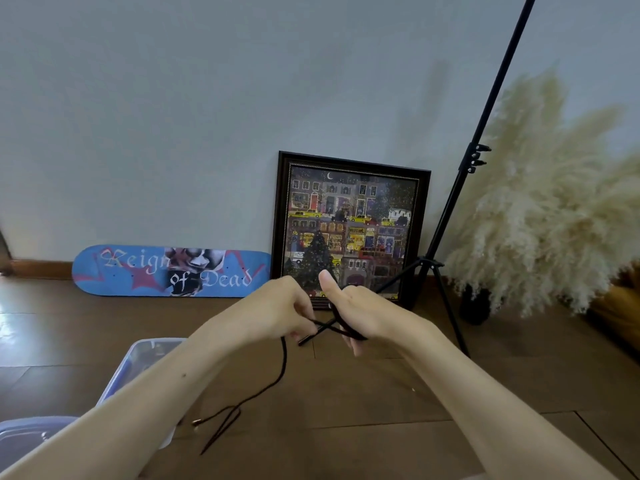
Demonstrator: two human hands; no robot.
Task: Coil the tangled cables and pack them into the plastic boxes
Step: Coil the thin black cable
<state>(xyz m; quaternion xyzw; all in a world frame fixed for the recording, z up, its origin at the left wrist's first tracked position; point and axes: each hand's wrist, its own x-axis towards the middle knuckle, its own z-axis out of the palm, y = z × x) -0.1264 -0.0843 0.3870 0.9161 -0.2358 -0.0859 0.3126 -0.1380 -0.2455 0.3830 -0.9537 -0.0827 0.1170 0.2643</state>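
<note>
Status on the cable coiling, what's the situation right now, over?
Grips: left hand and right hand both on the black cable. Strands crossed between them, tail on the floor. Plastic box at left. Tripod behind.

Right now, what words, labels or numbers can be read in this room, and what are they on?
"Reign of Dead": on the blue skateboard deck set against the wall.
Tiny signs within the framed picture: too small to read.
On the plastic boxes and the cable: none visible.
</note>
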